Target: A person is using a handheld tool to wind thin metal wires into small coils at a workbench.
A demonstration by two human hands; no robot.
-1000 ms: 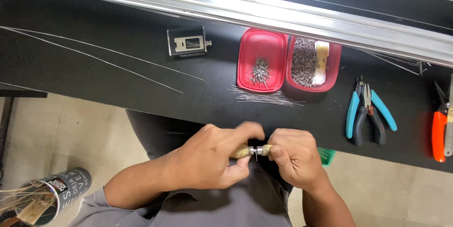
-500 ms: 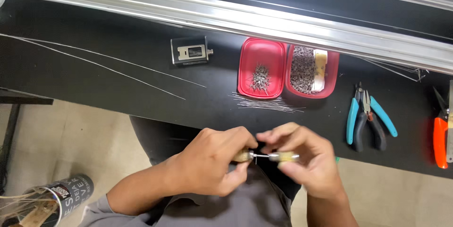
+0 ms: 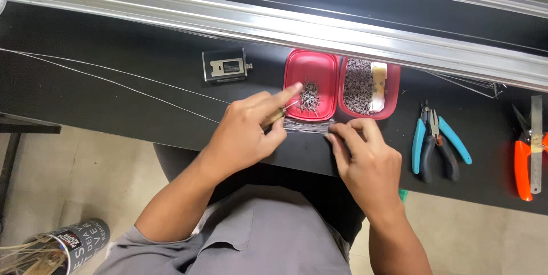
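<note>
Pinched in the left hand (image 3: 248, 132), a small tan-handled tool (image 3: 278, 115) points toward 1 o'clock into the red tray (image 3: 311, 63), while right hand (image 3: 365, 158) fingertips press the wire bundle (image 3: 305, 127) (long axis 9-to-3), just at 3 o'clock of the tool.

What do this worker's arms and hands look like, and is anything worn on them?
Both the left hand and the right hand are bare: no gloves, rings or watch show. The forearms are uncovered; a short grey sleeve shows at the left upper arm.
</note>
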